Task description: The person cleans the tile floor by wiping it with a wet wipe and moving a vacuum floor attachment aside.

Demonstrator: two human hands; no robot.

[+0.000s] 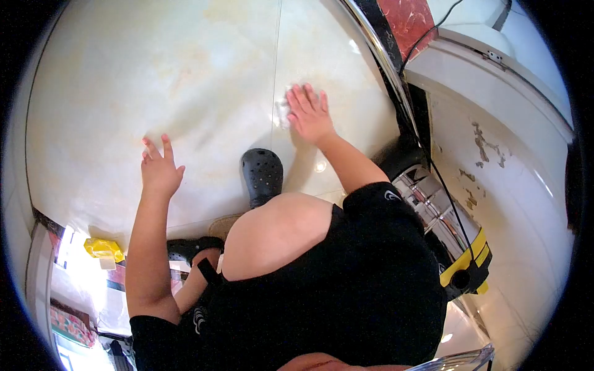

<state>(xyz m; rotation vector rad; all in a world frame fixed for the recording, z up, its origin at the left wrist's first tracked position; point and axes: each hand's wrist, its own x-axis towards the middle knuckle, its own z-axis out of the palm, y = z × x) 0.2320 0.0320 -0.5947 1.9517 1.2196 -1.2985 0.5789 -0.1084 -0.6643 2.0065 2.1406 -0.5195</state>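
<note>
My right hand lies palm down on the pale glossy floor tile, its fingers stretched out and slightly apart. A crumpled white tissue or wipe shows under and beside those fingers; the rest of it is hidden by the hand. To the left, my left hand holds nothing. Its fingers are spread, some partly bent, and whether they touch the tile I cannot tell. Between the hands, a black clog with holes stands on the tile, below a bare bent knee.
A second black clog is at the lower left, near a yellow soft packet. To the right stands a silver and yellow canister machine with a black cord. A curved metal rail runs beside a white wall with peeling patches.
</note>
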